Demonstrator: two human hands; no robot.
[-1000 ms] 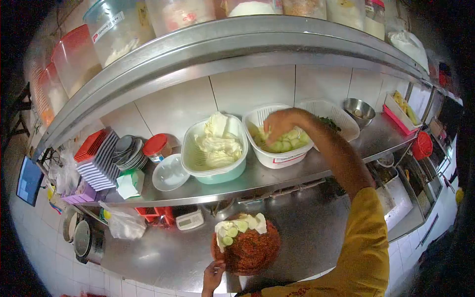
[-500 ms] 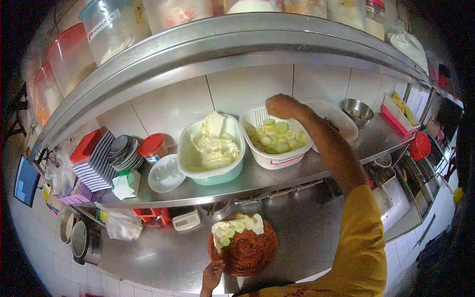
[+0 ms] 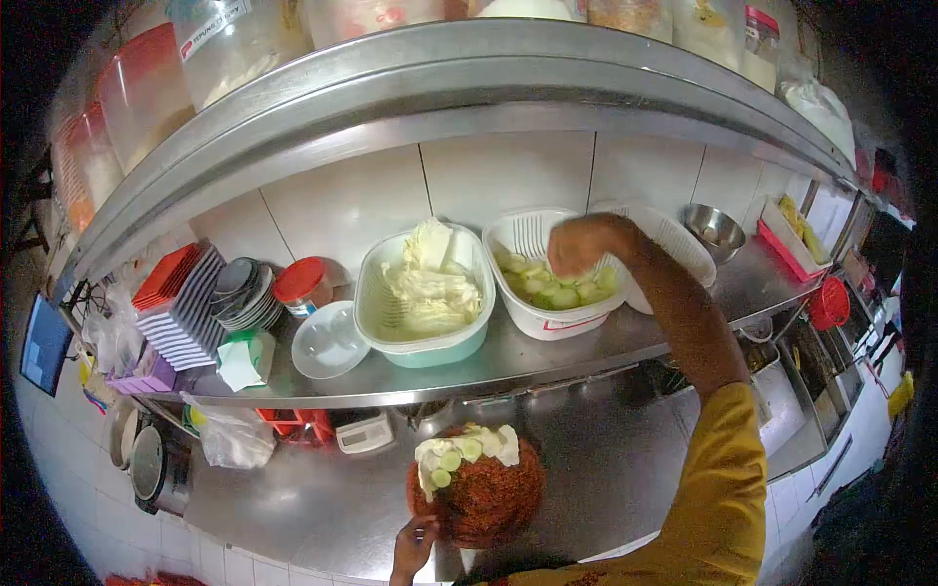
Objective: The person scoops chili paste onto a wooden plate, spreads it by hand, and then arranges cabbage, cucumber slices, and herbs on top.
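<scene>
A round brown plate (image 3: 414, 497) filled with coarse red-brown food (image 3: 491, 498) sits on the lower steel counter. Pale cabbage pieces (image 3: 500, 445) and several cucumber slices (image 3: 450, 460) lie along its far left side. My left hand (image 3: 415, 549) is closed at the plate's near left rim, thumb and fingers together. Up on the shelf, my right hand (image 3: 584, 244) reaches over a white basket (image 3: 559, 322) of cucumber slices (image 3: 562, 297). Its fingers are curled downward, close to the slices; whatever they hold is hidden.
Left of the cucumbers stands a basket of cabbage (image 3: 430, 298) in a green basin (image 3: 440, 354). A white bowl (image 3: 330, 339), red-lidded jar (image 3: 302, 285) and stacked dishes (image 3: 244, 293) line the shelf. A metal bowl (image 3: 713, 232) is at right. A small scale (image 3: 365, 434) sits below.
My right hand has come down from above the basket's far edge to the cucumber slices. My left hand stays at the plate. The view has shifted slightly.
</scene>
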